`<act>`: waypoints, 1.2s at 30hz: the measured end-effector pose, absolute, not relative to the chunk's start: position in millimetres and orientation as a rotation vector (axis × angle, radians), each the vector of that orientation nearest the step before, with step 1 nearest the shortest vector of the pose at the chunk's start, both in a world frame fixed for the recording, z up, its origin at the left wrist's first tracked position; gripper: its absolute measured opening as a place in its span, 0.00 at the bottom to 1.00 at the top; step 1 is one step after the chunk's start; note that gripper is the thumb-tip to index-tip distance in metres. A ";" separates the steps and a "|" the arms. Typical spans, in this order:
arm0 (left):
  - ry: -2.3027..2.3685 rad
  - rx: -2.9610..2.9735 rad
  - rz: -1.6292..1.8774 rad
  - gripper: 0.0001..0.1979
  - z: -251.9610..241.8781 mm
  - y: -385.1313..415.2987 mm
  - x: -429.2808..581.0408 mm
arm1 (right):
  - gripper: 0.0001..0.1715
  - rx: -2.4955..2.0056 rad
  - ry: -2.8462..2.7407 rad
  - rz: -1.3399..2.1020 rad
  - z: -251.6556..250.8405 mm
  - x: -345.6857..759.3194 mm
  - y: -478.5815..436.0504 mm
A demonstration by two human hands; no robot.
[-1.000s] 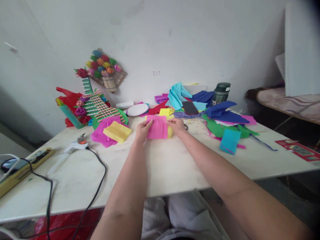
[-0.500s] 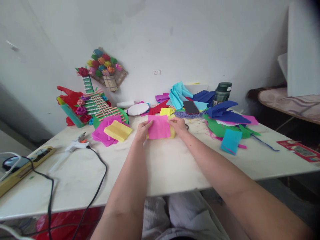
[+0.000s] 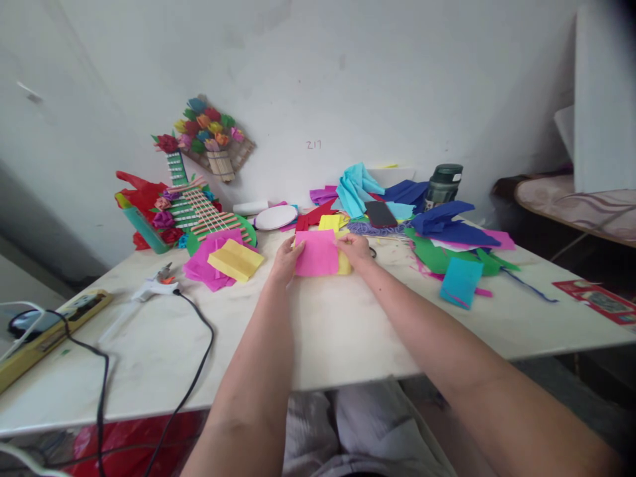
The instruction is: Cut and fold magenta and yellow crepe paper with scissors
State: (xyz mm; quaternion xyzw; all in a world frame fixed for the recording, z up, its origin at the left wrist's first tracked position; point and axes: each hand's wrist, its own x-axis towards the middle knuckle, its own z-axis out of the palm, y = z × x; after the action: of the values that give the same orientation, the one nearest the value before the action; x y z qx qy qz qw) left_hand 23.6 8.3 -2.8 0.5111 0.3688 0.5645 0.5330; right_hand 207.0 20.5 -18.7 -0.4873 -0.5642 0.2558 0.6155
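A pink crepe paper square (image 3: pixel 317 253) is held up above the table between my two hands. Behind it, a yellow crepe paper piece (image 3: pixel 344 263) shows along the right edge. My left hand (image 3: pixel 287 257) is closed on the pink sheet's left edge, thumb in front. At the right edges of the sheets, my right hand (image 3: pixel 354 246) pinches with thumb and fingers. To the left lie stacked pink crepe papers (image 3: pixel 206 266) with a folded yellow paper (image 3: pixel 236 260) on top.
A white glue gun (image 3: pixel 156 285) with a black cord lies left, near a yellow power strip (image 3: pixel 54 334). A flower-trimmed guitar craft (image 3: pixel 199 209) leans at the back left. Coloured papers, a phone (image 3: pixel 380 214) and a dark bottle (image 3: pixel 444 185) occupy the back right; a blue paper (image 3: pixel 461 281) lies nearer.
The pink sheet has shifted slightly to the right over the yellow one, its left edge still in my left hand. My right hand stays almost in place.
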 end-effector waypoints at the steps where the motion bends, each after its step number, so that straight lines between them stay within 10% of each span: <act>1: 0.847 1.220 1.322 0.29 -2.9 8.0 23.4 | 0.11 -1.119 -1.299 0.582 -19.2 207.2 21.0; 36: 0.950 1.161 1.098 0.19 -0.6 2.7 16.7 | 0.09 -1.187 -1.289 0.550 -19.7 209.8 22.7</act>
State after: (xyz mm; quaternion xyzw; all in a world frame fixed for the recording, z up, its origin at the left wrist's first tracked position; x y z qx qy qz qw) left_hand 16.7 2.7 -0.6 0.5003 0.4096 0.4732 0.5983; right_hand 209.8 22.7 -19.7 -0.5137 -0.5575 0.2378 0.6072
